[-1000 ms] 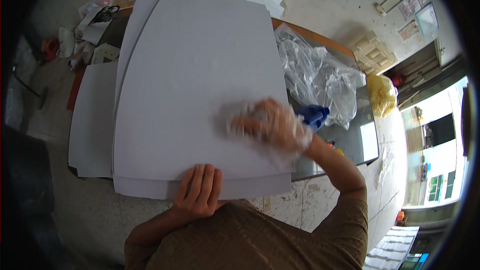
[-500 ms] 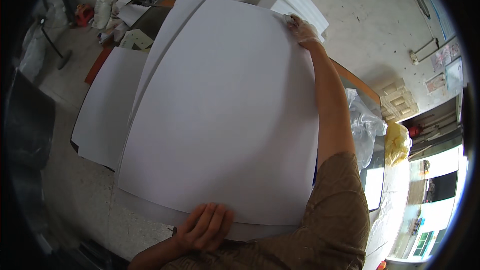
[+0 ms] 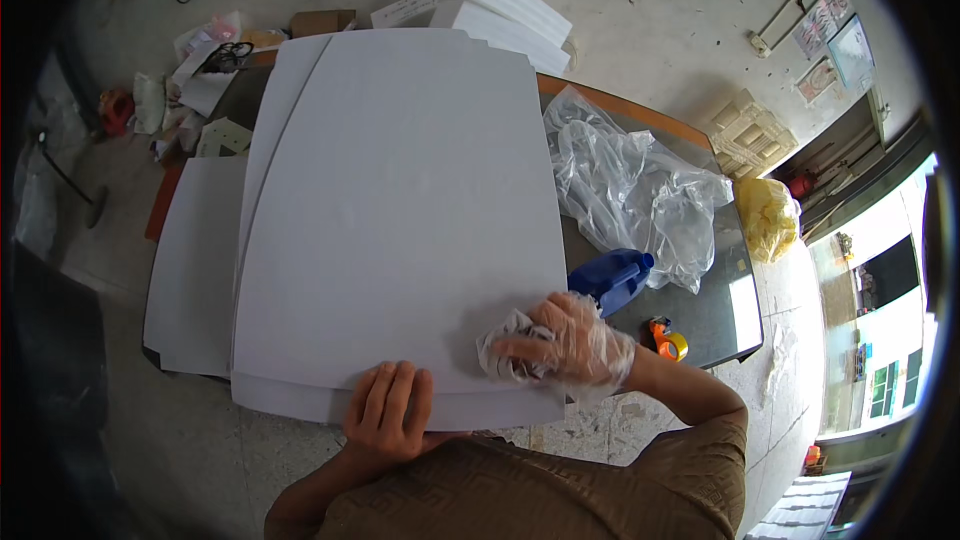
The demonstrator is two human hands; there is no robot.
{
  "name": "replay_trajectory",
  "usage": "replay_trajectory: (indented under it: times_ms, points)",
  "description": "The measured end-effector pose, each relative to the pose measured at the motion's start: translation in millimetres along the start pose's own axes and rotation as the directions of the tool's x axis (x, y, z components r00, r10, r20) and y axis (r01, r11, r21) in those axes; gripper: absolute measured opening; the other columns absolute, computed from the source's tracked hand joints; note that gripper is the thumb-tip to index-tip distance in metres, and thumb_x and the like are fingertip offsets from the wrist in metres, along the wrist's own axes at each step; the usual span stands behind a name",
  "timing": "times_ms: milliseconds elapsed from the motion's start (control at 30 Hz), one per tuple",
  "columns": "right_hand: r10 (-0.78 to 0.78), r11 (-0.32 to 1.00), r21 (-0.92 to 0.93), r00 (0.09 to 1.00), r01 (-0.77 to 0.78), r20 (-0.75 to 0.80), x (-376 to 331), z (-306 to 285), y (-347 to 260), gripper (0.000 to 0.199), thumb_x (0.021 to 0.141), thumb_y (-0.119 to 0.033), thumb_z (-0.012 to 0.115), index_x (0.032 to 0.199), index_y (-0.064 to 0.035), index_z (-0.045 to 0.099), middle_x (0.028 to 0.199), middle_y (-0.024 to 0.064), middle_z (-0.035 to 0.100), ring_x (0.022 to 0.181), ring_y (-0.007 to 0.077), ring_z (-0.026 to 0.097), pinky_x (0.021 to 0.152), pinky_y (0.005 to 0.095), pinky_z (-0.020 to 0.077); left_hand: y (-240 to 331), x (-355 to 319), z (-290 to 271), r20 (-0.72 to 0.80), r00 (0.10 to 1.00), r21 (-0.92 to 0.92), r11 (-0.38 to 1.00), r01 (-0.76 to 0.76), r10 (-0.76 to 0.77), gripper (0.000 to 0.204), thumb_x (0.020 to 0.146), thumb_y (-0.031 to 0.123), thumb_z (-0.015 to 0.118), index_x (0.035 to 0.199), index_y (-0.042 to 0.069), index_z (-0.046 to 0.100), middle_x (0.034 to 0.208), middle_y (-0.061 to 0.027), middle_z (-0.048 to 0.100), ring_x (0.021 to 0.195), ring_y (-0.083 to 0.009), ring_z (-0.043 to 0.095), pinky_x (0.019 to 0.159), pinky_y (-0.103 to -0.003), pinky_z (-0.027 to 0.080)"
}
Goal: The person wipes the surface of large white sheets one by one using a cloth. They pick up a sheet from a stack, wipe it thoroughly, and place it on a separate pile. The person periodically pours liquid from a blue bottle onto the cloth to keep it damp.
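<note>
The left hand (image 3: 385, 410) lies palm down with fingers together and pointing forward, its forearm drawn close to the body, while the right hand (image 3: 570, 345), in a clear glove, is curled shut, its elbow bent outward.

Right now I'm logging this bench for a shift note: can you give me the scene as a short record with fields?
Surface: dark table
Main item: large white board on a stack of boards
Left hand: bare, flat on the board's near edge
Right hand: in a clear plastic glove, pressing a crumpled cloth on the board
Nearby: blue bottle, clear plastic sheeting, orange tape roll
</note>
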State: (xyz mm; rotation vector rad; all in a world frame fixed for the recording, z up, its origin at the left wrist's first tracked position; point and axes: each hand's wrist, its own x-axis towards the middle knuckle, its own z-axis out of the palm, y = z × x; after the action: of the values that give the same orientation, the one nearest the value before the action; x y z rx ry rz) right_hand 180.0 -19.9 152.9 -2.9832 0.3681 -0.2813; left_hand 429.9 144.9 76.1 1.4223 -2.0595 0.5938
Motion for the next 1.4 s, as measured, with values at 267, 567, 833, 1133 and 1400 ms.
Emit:
replay_trajectory:
  times_ms: [267,567,833,1133,1400]
  points:
    - [0.527,0.785,-0.220,0.810,-0.580,-0.256,82.6,6.9,225.9,0.046,0.094,-0.037,0.056,0.134,-0.0150,0.052,0.121,0.0087,0.063,0.107,0.0281,0.061,0.089,0.0370,0.0514,4.0,17.8,-11.2,0.035,0.998,-0.112,0.992,0.054,-0.050,0.073,0.086,0.068,0.056,0.106,-0.002,0.069,0.110,-0.0193,0.064,0.107,-0.0336,0.062,0.092,-0.046,0.051]
    - [0.318,0.935,-0.094,0.924,-0.343,-0.210,19.4,-8.2,21.0,0.050,0.084,-0.018,0.070,0.132,-0.0177,0.054,0.108,0.0183,0.060,0.096,0.0365,0.060,0.091,0.0487,0.0472,-76.2,15.2,-73.3,-0.021,0.784,-0.001,0.785,0.620,-0.620,0.046,0.091,0.036,0.064,0.111,-0.006,0.065,0.110,-0.0208,0.064,0.106,-0.0363,0.059,0.089,-0.045,0.049]
    - [0.852,0.475,0.842,0.371,-0.255,-0.369,-32.0,68.6,8.2,0.049,0.090,-0.003,0.062,0.137,-0.0068,0.049,0.118,0.0144,0.061,0.098,0.0237,0.062,0.090,0.0334,0.0504,-121.3,40.3,-67.5,0.262,0.579,0.058,0.612,0.789,-0.772,0.045,0.095,0.035,0.058,0.111,-0.007,0.066,0.104,-0.0246,0.069,0.102,-0.0388,0.065,0.089,-0.042,0.050]
    - [0.488,0.873,0.222,0.762,-0.435,-0.426,-22.4,27.8,-0.6,0.053,0.084,-0.010,0.071,0.135,-0.0126,0.053,0.108,0.0127,0.061,0.093,0.0274,0.059,0.085,0.0374,0.0494,-176.8,30.5,-69.7,0.457,0.433,-0.228,0.368,0.902,-0.777,0.042,0.097,0.033,0.058,0.108,-0.006,0.067,0.094,-0.0137,0.070,0.086,-0.0207,0.065,0.081,-0.032,0.049]
    - [0.049,0.982,-0.172,0.986,-0.076,-0.156,20.3,11.1,-23.5,0.049,0.085,-0.024,0.067,0.132,-0.0209,0.055,0.110,0.0134,0.058,0.094,0.0279,0.060,0.083,0.0438,0.0520,-181.5,28.5,-58.7,0.442,0.434,-0.459,0.218,0.861,-0.785,0.029,0.096,0.025,0.059,0.102,-0.002,0.065,0.086,-0.0060,0.065,0.078,-0.0117,0.057,0.073,-0.026,0.045]
